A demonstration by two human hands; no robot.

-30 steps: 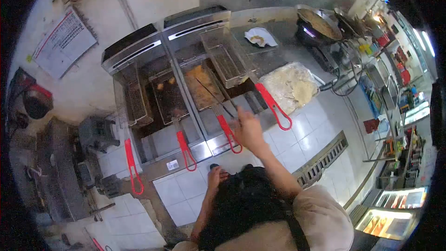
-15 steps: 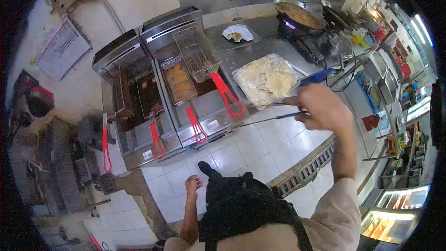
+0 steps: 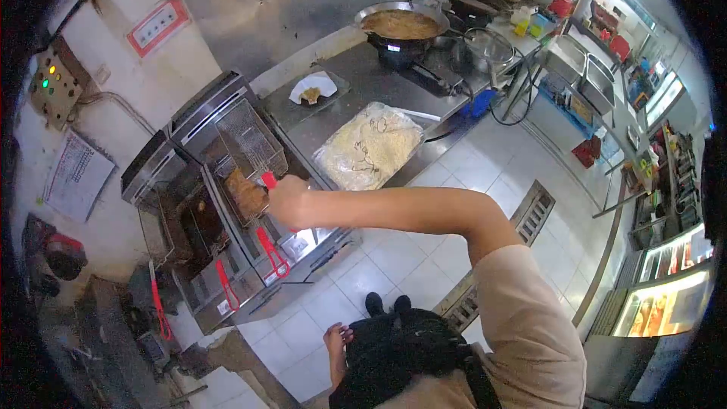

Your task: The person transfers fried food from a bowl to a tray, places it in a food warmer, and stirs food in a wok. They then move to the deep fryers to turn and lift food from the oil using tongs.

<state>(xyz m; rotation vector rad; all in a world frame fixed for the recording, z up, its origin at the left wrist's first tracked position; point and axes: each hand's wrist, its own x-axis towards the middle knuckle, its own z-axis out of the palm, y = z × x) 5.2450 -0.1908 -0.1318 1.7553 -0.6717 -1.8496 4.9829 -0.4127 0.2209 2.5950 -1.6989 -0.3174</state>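
Note:
My right hand [image 3: 290,203] is closed around the red handle [image 3: 269,179] of an empty wire fry basket [image 3: 250,136]. That basket rests over the back of the right-hand fryer well. Just beyond my knuckles, brown fried food [image 3: 244,193] lies in a second basket, whose red handle [image 3: 271,252] sticks out below my wrist. My left hand [image 3: 338,335] hangs low beside my apron, fingers loosely curled and apart, with nothing seen in it.
A plastic-wrapped tray of pale crumbs [image 3: 371,145] lies right of the fryer. Behind it are a white paper with brown bits [image 3: 312,89] and a wok of oil [image 3: 401,24]. More red-handled baskets [image 3: 227,285] stand left. A floor drain grate [image 3: 535,212] runs at right.
My right hand has moved left, from in front of the wrapped tray to the empty basket's red handle. The thin dark utensil it held no longer shows. The view has swung right.

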